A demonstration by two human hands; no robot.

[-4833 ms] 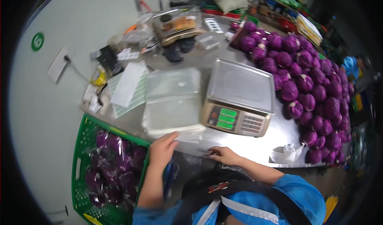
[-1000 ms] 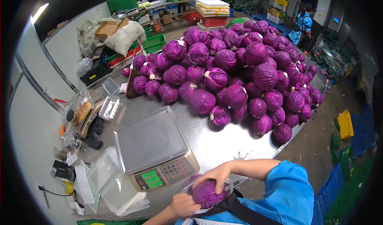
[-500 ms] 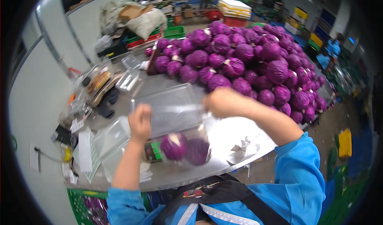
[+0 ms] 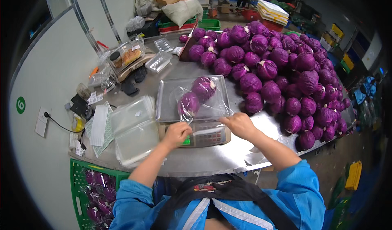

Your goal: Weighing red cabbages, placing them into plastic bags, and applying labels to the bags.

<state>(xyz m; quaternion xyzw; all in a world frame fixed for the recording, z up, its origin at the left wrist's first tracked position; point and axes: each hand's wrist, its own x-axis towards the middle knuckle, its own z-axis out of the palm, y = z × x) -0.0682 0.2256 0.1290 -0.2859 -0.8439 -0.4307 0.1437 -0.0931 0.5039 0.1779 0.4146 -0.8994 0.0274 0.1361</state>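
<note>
Two purple cabbages (image 4: 189, 104) lie in a clear plastic bag (image 4: 212, 107) on the metal pan (image 4: 165, 95) of a weighing scale (image 4: 208, 135). My left hand (image 4: 177, 135) is closed at the near left of the pan, its fingers pinching the bag's gathered plastic. At the pan's near right corner, my right hand (image 4: 239, 125) is closed on another part of the bag's loose edge. The scale's keypad and green display show partly between my hands.
A large heap of purple cabbages (image 4: 281, 79) covers the table's right side. Flat clear bags (image 4: 136, 136) lie left of the scale. Plastic boxes (image 4: 158, 62) and dark gloves (image 4: 130, 87) lie farther back. A green crate (image 4: 77, 185) of bagged cabbages stands below left.
The bagged cabbages have gone from in front of the scale pan onto it. My hands have come down from over the pan to its near edge. The view has shifted too.
</note>
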